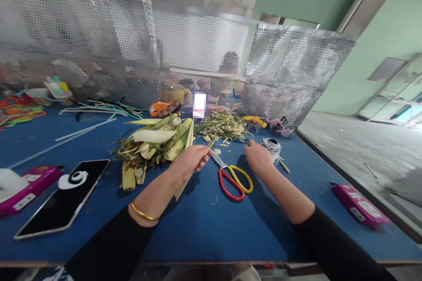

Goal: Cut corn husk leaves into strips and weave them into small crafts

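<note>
My left hand (195, 158) is closed around a small bundle of pale green corn husk strips (190, 134); their lower ends stick out below the palm. Under its fingertips, scissors (222, 164) with one red and one yellow handle lie on the table. My right hand (259, 157) has its fingers pinched together just above the table, right of the scissors. What it pinches is too fine or hidden to make out. Close beside it stands a spool of white thread (272, 145). A heap of corn husks (158, 138) lies left of my left hand.
Shredded husk strips (226, 125) are piled at the back of the blue table (204, 232). A phone (70, 193) and a magenta box (33, 186) lie left, another magenta box (359, 204) right. Behind rises a perforated metal screen (204, 30), with people beyond it.
</note>
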Demonstrator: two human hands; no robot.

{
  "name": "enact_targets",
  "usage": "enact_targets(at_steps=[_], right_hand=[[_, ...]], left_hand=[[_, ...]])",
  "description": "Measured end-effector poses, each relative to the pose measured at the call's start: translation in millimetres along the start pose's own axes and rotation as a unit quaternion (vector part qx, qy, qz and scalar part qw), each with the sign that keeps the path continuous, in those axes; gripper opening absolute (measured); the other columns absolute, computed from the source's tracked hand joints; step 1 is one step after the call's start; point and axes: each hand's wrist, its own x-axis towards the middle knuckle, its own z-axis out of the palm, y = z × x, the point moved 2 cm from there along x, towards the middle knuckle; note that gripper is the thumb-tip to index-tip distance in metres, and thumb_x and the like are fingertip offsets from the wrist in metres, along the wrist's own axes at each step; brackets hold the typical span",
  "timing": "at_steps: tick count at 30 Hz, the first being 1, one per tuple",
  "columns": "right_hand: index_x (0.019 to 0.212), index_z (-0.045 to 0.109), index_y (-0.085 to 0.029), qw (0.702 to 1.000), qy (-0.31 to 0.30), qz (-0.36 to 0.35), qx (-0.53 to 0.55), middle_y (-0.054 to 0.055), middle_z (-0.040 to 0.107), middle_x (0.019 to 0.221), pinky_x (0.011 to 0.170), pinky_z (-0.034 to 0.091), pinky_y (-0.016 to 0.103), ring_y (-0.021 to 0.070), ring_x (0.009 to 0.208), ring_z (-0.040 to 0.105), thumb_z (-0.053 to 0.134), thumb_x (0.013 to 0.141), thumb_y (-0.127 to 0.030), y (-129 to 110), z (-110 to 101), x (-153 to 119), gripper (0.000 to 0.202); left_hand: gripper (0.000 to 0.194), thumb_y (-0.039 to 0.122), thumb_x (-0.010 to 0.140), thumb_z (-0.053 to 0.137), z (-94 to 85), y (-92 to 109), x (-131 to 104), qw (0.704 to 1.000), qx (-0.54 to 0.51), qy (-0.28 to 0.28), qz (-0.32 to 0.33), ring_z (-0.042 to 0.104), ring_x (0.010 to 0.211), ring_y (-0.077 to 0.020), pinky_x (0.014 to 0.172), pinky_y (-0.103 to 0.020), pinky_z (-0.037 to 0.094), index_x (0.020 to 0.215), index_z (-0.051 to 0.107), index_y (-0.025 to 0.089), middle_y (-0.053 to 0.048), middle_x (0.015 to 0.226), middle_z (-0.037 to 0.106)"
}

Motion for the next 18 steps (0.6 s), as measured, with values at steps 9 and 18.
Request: enact_targets(at_steps=[9,18], right_hand=[[0.095,0.065,-0.008,0.997,0.045,-0.064,-0.025,0.018,0.069,0.09,0.071,0.039,0.035,0.026,0.082,0.065,0.041,0.089,-0.004,-11.0,15.6,11.6,0.025],[0.086,0.06,-0.017,0.968,0.144,-0.201,0.036,0.006,0.063,0.079,0.069,0.033,0.032,0.0185,0.074,0.055,0.044,0.095,-0.013,-43.1,-3.8,-34.6,0.02]], left_hand=[[0.021,0.021,0.087,0.047,-0.7,-1.5,-0.7,0.998,0.038,-0.052,0.001,0.037,0.039,-0.0062,0.037,-0.018,0.035,0.069,0.057,0.016,0.005,0.054,0.046],[0.017,0.026,0.081,0.055,-0.7,-6.0,1.1,0.998,0.042,-0.05,-0.02,0.038,0.039,-0.0043,0.034,-0.016,0.028,0.068,0.056,0.015,0.004,0.06,0.049]])
